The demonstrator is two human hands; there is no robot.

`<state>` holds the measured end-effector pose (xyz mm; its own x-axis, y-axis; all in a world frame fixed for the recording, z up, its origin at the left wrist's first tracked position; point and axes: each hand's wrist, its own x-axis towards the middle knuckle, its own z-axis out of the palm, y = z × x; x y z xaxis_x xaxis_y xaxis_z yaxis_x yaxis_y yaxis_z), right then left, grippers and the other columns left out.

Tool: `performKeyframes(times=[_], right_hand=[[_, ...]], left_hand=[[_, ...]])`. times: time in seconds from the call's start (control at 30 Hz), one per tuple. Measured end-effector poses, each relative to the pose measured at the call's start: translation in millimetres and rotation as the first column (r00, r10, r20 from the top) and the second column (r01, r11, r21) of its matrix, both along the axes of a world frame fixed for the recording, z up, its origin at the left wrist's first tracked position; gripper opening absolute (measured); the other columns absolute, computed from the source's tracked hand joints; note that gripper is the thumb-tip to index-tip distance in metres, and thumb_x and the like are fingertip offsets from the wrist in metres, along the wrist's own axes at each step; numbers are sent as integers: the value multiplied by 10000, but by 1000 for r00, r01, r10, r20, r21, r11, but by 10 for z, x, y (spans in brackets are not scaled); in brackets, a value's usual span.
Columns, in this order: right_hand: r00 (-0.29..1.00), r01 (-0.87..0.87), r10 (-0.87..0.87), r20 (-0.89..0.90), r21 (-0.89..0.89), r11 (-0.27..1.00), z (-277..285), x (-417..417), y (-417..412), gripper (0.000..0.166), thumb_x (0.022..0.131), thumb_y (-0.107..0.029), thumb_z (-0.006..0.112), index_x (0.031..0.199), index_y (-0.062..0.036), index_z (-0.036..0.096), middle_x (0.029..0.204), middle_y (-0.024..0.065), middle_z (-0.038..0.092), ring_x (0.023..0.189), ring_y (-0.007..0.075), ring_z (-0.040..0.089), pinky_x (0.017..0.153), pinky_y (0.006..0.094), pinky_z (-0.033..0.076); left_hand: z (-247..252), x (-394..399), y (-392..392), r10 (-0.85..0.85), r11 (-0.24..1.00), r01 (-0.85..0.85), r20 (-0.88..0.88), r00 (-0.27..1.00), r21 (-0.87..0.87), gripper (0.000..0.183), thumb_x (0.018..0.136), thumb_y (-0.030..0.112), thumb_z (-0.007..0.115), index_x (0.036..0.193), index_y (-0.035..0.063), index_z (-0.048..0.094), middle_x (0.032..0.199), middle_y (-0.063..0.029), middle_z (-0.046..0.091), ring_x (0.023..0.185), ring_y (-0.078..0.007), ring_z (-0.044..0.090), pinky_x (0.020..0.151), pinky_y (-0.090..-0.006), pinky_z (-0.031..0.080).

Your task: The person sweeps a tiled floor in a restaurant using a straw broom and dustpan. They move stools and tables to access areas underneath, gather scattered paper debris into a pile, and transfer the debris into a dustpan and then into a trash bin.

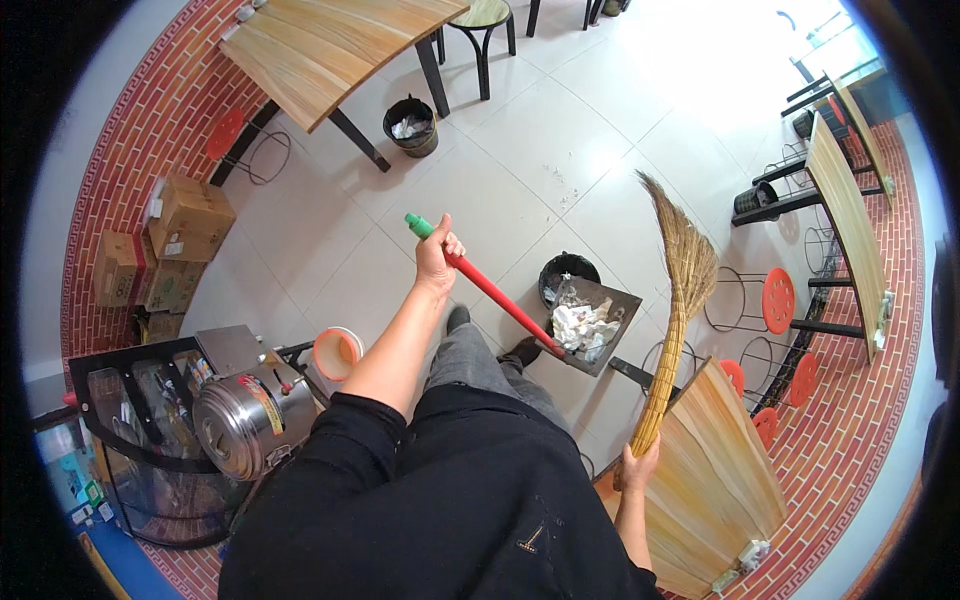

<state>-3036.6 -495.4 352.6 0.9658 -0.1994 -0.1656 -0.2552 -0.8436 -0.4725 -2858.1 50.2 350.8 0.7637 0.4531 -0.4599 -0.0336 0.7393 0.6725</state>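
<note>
My left hand (437, 259) grips the red handle of a dustpan (626, 304) near its green end. Crumpled white paper (583, 328) and other litter lie in the dark pan, which is raised beside and partly over a black-lined waste bin (566, 262). In my right hand (640, 461) is the bound yellow handle of a straw broom (686, 270), its bristles pointing up and away from me. Small grey debris (562, 187) is scattered on the tiled floor beyond the bin.
Wooden tables stand at the upper left (322, 52), right (847, 202) and lower right (705, 480). Red-seated stools (778, 300) are beside the right wall. Another waste bin (411, 131) stands ahead. Cardboard boxes (191, 217), a steel urn (247, 424) and a bucket (330, 352) are at left.
</note>
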Motion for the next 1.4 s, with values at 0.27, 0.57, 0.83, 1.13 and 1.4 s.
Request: performKeyframes(times=[0.27, 0.57, 0.83, 1.13, 1.4], right_hand=[[995, 76, -71, -74, 68, 995, 210, 2, 375, 758, 712, -133, 733, 1379, -7, 396, 1214, 220, 557, 1130, 367, 543, 961, 431, 429], [979, 145, -133, -151, 70, 987, 528, 30, 1058, 692, 724, -109, 702, 1349, 0, 425, 1128, 197, 581, 1036, 335, 574, 900, 414, 449], [942, 249, -225, -250, 66, 966, 622, -21, 1402, 728, 722, -73, 695, 1384, -12, 398, 1224, 199, 534, 1137, 335, 523, 973, 405, 408], [948, 217, -198, -250, 50, 975, 904, 46, 1824, 744, 720, -20, 687, 1394, 16, 376, 1250, 181, 524, 1164, 304, 508, 1003, 389, 390], [920, 281, -245, -305, 80, 956, 1218, 134, 2055, 716, 731, 15, 663, 1389, 13, 381, 1189, 130, 543, 1076, 246, 548, 950, 367, 432]], left_hand=[[-641, 330, -21, 124, 969, -165, -215, 969, -185, 444, 880, 311, 695, 595, 177, 382, 495, 35, 360, 474, -122, 369, 555, -296, 355], [-1079, 553, 297, 171, 925, -279, -376, 911, -257, 455, 876, 309, 691, 584, 180, 367, 485, 35, 354, 467, -128, 371, 566, -312, 364], [-1390, 785, 565, 181, 888, -358, -497, 849, -288, 441, 882, 300, 691, 604, 173, 373, 503, 35, 381, 478, -130, 393, 594, -320, 389], [-1665, 889, 762, 180, 844, -426, -575, 798, -326, 376, 904, 264, 663, 647, 153, 413, 512, 30, 391, 479, -129, 394, 596, -343, 406], [-1775, 958, 894, 192, 830, -456, -603, 775, -322, 345, 916, 222, 616, 671, 142, 387, 541, 14, 379, 507, -143, 399, 615, -360, 408]])
